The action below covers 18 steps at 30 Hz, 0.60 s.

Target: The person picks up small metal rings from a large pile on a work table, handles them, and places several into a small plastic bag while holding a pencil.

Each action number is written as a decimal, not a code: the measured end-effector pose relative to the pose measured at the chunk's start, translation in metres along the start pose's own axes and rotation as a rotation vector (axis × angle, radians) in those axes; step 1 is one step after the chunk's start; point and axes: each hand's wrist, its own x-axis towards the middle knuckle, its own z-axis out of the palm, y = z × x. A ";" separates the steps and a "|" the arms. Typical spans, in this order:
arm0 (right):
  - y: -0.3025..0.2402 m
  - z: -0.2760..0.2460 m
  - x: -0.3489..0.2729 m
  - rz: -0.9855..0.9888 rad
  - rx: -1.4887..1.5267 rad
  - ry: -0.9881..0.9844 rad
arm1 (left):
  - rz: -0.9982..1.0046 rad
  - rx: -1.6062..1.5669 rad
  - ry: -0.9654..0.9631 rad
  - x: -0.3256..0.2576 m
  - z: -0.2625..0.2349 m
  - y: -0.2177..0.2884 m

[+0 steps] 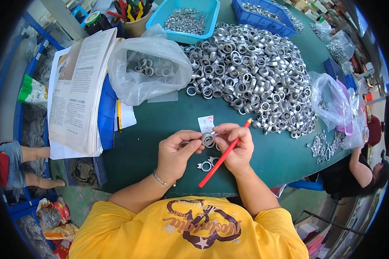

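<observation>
My left hand (176, 153) and my right hand (235, 144) meet over the green table (151, 125), both pinching one small silver metal ring (208, 139) between their fingertips. My right hand also grips a red pencil (224, 157) that slants from upper right to lower left. On the table just below my hands lie two more metal rings (207, 165). A small white paper slip (206, 123) lies right behind the held ring. A big heap of the same silver rings (250, 73) covers the table further back.
A clear plastic bag with rings (147, 69) and a stack of papers (80, 90) lie at the left. Blue trays of metal parts (183, 19) stand at the back. Another bag (333, 101) and loose rings (324, 146) lie at the right, near a seated person (358, 172).
</observation>
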 end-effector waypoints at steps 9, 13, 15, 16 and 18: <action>-0.020 -0.018 0.006 -0.220 -0.482 -0.049 | -0.538 -0.475 -0.042 0.005 -0.007 0.004; -0.021 -0.046 0.032 -0.053 -0.843 0.109 | -0.469 -0.452 0.036 0.007 -0.005 0.007; -0.012 -0.051 0.040 -0.180 -1.014 0.017 | -0.429 -0.441 0.044 0.006 -0.006 0.007; -0.011 -0.051 0.046 -0.226 -1.126 -0.063 | -0.415 -0.433 0.038 0.006 -0.005 0.006; -0.004 -0.053 0.058 -0.227 -1.286 -0.173 | -0.382 -0.413 0.028 0.007 -0.004 0.005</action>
